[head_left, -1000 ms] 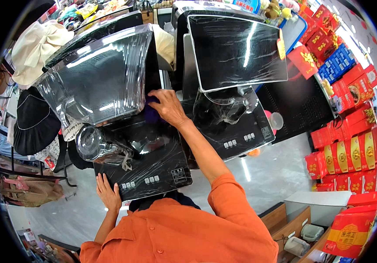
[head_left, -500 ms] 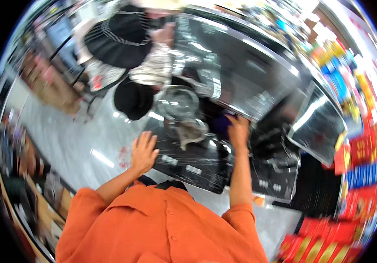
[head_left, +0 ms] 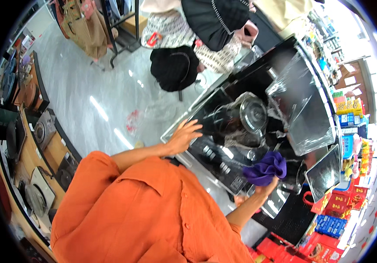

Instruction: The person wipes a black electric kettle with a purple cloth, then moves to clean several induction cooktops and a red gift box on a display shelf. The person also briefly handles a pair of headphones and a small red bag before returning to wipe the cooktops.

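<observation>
My right hand (head_left: 266,188) is closed on a bunched purple cloth (head_left: 265,168), at the front right of a glossy black panel (head_left: 210,153) with pale printed marks. Fingers spread, my left hand (head_left: 185,136) lies open at the panel's left edge. Between and beyond my hands stands a pot with a clear glass lid (head_left: 254,115), loosely wrapped in clear plastic. A larger dark upright panel (head_left: 304,103), partly covered in plastic film, rises behind it. The underside of the cloth and some of my right fingers are hidden.
Black and patterned hats (head_left: 174,68) hang at the far side. A smaller dark glass panel (head_left: 324,173) leans at the right, near red boxes (head_left: 320,245) and blue packs (head_left: 330,226). Wooden shelves (head_left: 44,153) with stove-like appliances and pans line the left.
The view has turned, shifting the counter rightward. My right hand and the purple cloth have come nearer the panel's front right, and the cloth shows more fully. My left hand remains open by the panel's left edge.
</observation>
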Motion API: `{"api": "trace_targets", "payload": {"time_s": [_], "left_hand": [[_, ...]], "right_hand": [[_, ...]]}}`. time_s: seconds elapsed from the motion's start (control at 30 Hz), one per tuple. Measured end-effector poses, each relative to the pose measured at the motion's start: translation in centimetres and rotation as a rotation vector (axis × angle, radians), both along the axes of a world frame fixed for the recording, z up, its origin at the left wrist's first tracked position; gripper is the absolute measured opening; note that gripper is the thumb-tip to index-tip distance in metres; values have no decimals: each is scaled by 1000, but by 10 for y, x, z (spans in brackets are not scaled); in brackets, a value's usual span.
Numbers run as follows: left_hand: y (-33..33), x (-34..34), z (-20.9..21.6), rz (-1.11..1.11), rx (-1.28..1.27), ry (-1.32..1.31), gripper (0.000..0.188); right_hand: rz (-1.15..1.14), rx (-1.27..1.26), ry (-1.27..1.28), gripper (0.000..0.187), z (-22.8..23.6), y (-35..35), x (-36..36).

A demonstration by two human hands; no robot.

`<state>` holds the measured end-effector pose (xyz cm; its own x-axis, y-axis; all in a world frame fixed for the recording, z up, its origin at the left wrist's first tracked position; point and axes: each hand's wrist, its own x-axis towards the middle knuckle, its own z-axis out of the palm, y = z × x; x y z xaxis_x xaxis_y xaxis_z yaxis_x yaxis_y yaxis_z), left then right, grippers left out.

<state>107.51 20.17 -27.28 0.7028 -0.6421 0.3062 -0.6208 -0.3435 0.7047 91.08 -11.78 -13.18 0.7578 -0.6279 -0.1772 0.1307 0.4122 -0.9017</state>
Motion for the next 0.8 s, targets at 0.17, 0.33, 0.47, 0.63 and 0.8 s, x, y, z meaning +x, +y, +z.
{"api": "trace_targets", "payload": {"time_s": [0.17,0.33,0.47,0.63,0.8], "left_hand": [[41,16,-21,81,-513,399,40],[137,15,-67,479,-528,1021,28],[225,-7,-123,763,-535,1203,24],[328,-41,-191,1065,-405,1469,23],[406,-99,-229,1334,-509,1613,30]], "right_hand": [[263,-824,312,55,-45,126,34],[458,-1625,427,69,-99,229,51],[505,-1668,290,69,-102,234,100],[529,-1824,162,62,-104,226,189],[487,-2184,290,30,-116,189,281]]}}
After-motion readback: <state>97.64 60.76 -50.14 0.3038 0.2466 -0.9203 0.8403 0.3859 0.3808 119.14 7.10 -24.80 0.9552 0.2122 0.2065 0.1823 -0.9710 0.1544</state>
